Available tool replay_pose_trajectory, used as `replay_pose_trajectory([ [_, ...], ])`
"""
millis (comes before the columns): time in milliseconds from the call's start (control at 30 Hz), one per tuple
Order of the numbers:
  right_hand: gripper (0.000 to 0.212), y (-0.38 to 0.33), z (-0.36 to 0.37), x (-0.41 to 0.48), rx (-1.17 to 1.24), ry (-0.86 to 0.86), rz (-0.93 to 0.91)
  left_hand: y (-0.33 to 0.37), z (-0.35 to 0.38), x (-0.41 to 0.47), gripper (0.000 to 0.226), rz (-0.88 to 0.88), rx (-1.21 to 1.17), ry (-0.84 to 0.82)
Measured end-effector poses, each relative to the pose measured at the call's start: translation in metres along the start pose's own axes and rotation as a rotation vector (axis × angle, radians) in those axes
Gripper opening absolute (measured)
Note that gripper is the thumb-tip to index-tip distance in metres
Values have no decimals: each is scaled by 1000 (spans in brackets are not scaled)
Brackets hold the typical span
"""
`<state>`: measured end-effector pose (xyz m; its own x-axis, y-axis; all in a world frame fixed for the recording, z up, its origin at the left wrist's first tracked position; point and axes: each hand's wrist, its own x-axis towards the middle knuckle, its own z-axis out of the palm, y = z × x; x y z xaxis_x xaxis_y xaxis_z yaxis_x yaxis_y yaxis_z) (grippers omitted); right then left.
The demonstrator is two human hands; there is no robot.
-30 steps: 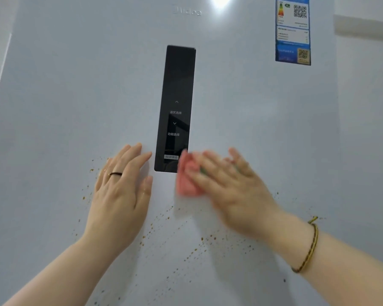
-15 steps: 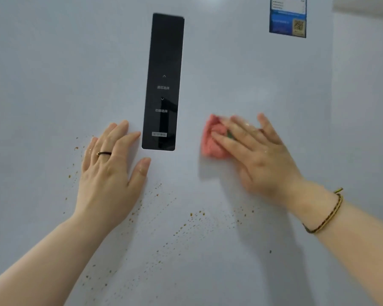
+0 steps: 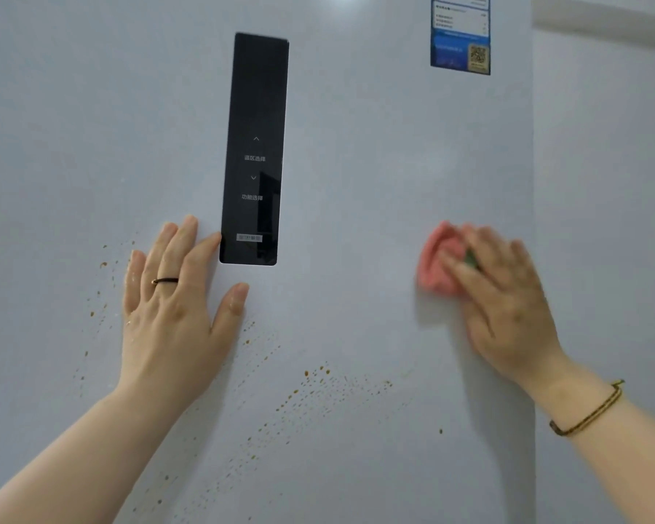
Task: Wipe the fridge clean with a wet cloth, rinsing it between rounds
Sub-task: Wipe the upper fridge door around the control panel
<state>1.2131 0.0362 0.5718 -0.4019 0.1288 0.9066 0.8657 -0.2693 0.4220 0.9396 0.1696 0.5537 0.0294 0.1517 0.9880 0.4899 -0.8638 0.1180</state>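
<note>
The pale grey fridge door [image 3: 356, 145] fills the view. Brown specks [image 3: 318, 376] are scattered over its lower half, between and below my hands. My right hand [image 3: 503, 300] presses a pink cloth [image 3: 437, 262] flat against the door near its right edge, fingers straight over the cloth; the hand and cloth are blurred. My left hand [image 3: 174, 308], with a dark ring, rests flat on the door with fingers spread, just left of the bottom of the black control panel [image 3: 256, 149].
A blue label [image 3: 460, 35] is stuck at the door's top right. The door's right edge runs down at about x 1470, with a grey wall [image 3: 605, 183] beyond it. More specks lie left of my left hand.
My right hand has swept the pink cloth rightward, from beside the control panel's bottom to near the door's right edge. My left hand has stayed flat on the door.
</note>
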Motion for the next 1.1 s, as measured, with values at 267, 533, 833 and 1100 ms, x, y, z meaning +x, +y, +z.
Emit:
replay_pose_trajectory([
  [267, 46, -67, 8, -65, 22, -81, -173, 2, 0, -3, 65, 5, -2, -14],
  [533, 43, -5, -5, -23, -1, -23, 102, 1, 1, -3, 63, 10, 13, -3],
  [833, 37, -62, 1, -85, 25, -219, -504, 1, 0, -4, 69, -21, 25, -40],
  [1100, 43, -84, 14, -47, 14, 13, 163, -1, -2, -5, 70, -19, 37, -65],
])
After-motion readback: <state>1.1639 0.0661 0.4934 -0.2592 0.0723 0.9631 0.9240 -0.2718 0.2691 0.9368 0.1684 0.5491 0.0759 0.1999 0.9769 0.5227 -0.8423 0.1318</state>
